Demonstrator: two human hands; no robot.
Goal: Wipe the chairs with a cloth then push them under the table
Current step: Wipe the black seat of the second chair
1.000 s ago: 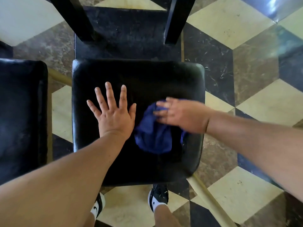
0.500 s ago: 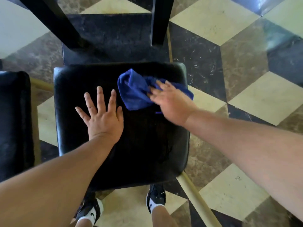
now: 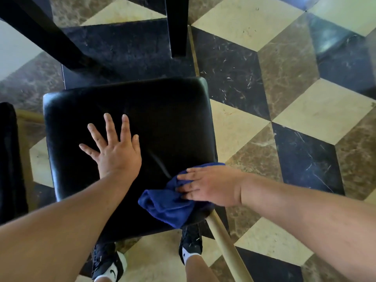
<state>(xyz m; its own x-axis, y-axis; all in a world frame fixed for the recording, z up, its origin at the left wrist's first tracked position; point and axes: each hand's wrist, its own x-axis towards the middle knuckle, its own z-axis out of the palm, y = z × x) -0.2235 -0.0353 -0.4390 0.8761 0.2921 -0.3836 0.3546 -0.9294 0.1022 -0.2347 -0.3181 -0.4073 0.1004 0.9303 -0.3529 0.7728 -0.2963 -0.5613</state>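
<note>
A black padded chair seat (image 3: 158, 115) fills the middle of the view below me. My left hand (image 3: 116, 149) lies flat on its left half, fingers spread, holding nothing. My right hand (image 3: 209, 186) presses a crumpled blue cloth (image 3: 168, 206) onto the seat's near right corner; part of the cloth hangs past the seat's front edge. Two dark table legs (image 3: 177, 25) stand on the floor just beyond the seat.
A second black chair seat (image 3: 8, 159) shows at the left edge. A pale wooden chair leg (image 3: 225, 247) angles out at the near right. My two feet in dark shoes (image 3: 190, 243) stand under the seat's front. The floor is patterned tile.
My right hand has swept the blue cloth from the seat's far middle back to its near right corner. My left hand stays flat on the seat.
</note>
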